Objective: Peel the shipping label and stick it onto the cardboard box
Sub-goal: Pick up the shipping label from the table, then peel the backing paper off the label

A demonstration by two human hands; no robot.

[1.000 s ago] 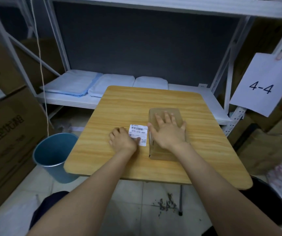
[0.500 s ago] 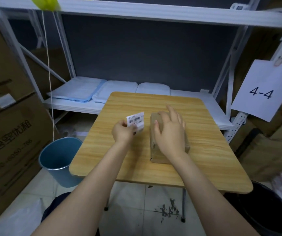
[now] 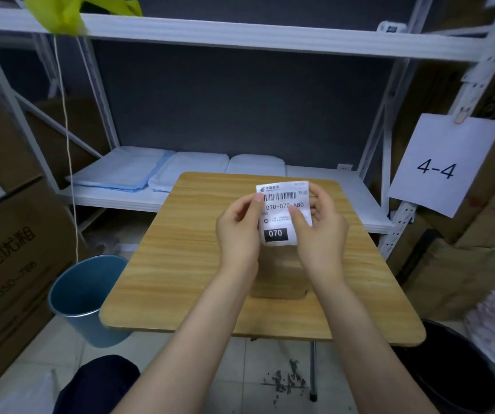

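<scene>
A white shipping label [image 3: 280, 213] with a barcode and a black "070" block is held up above the wooden table [image 3: 180, 264], facing me. My left hand [image 3: 238, 231] pinches its left edge. My right hand [image 3: 321, 234] grips its right side, thumb on the front. Below my hands a small brown cardboard box [image 3: 279, 276] lies on the table, its far part hidden behind the label and my hands.
A blue bin [image 3: 86, 297] stands left of the table and a dark bin [image 3: 452, 372] at the right. White shelving [image 3: 240, 34] with folded cloths [image 3: 138, 171] is behind. Large cartons [image 3: 10, 249] stand at the left, and a "4-4" sign [image 3: 440, 162] hangs at the right.
My left hand lifted the label off the table and brought it up over the box. My right hand left the box top and took hold of the label's right side.
</scene>
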